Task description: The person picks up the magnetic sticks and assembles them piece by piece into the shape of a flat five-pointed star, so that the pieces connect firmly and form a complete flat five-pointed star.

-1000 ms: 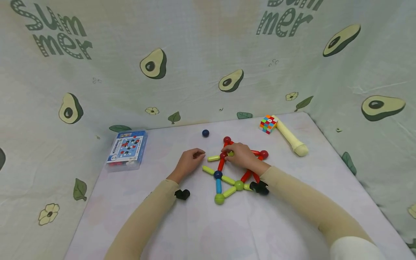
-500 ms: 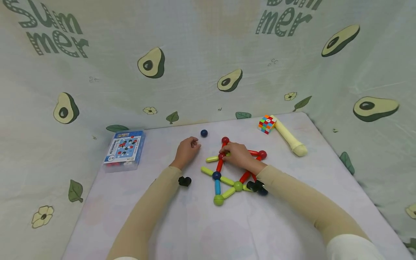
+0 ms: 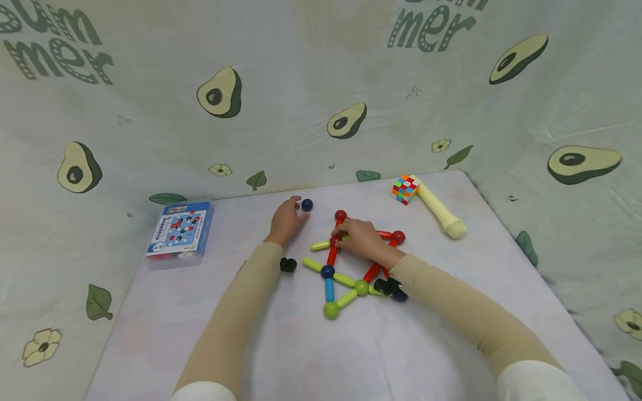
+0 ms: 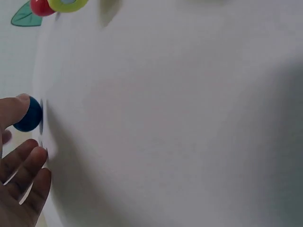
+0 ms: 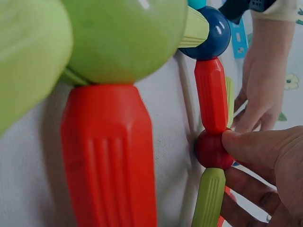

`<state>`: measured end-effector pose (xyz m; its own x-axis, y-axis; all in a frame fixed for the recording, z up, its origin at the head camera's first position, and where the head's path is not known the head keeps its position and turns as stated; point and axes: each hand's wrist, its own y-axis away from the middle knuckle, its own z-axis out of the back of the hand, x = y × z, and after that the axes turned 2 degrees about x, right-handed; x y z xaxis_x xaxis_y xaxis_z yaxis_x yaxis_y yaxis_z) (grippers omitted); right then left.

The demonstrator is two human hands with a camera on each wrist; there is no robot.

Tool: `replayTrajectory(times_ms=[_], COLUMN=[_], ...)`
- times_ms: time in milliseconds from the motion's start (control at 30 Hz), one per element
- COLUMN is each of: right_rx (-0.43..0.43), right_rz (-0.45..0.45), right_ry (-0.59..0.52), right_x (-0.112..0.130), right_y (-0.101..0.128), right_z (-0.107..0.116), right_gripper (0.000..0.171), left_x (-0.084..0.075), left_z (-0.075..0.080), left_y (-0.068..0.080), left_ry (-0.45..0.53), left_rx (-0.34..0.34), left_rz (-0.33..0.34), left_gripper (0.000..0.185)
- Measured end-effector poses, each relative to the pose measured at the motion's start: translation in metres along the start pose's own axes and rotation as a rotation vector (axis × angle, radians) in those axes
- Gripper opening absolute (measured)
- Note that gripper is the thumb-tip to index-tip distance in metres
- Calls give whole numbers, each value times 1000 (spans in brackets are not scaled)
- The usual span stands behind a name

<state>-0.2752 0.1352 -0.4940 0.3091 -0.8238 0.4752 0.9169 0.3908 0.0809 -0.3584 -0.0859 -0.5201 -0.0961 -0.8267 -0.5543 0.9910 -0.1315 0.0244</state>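
My left hand (image 3: 287, 221) reaches to a loose dark blue ball (image 3: 307, 205) at the back of the table, thumb and fingers parted beside it. In the left wrist view the thumb overlaps that ball, and whether it touches is unclear. With the right hand (image 3: 365, 240) I pinch a red ball (image 5: 210, 150) of a ball-and-rod building set structure. A red rod (image 5: 211, 94) joins it to a navy ball (image 3: 327, 272). Green balls (image 3: 361, 287), a blue rod (image 3: 329, 289) and yellow-green rods make up the near part. My right hand and forearm hide some of the structure.
A loose yellow-green rod (image 3: 320, 245) lies left of the held red ball. The building set's box (image 3: 180, 234) is at the back left. A puzzle cube (image 3: 404, 189) and a pale yellow stick with a rounded end (image 3: 441, 209) lie back right. A patterned cloth hangs behind.
My left hand has moved away from the loose rod, back to the dark blue ball, and its fingers have spread. The right hand stays on the red ball. The head view has shifted slightly.
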Motion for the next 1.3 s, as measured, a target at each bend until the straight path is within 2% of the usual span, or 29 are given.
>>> replayTrajectory(times_ms=[167,367,533,767,1033,1300], right_rx=[2,9,5,5,14,21], right_rz=[11,9,2,-7,-12,-22], right_ry=[5,15,11,3,-10,-1], right_x=[6,9,8,5,3,1], right_y=[-1,-2,-1,-1,-2,-1], right_z=[-1,-2,-1,0,-2,0], right_gripper=[27,28,28,27,27,27], left_x=[1,-1,-4,3,18,31], left_z=[6,8,9,9,8,9], left_y=[-3,-2,4,23,55,84], left_ry=[-20,-39,-45,-9,110,174], left_rx=[-19,11,31,51,90,109], left_rz=[-52,-56,-61,-82,-72,-87], left_gripper=[56,40,36,33,33,31])
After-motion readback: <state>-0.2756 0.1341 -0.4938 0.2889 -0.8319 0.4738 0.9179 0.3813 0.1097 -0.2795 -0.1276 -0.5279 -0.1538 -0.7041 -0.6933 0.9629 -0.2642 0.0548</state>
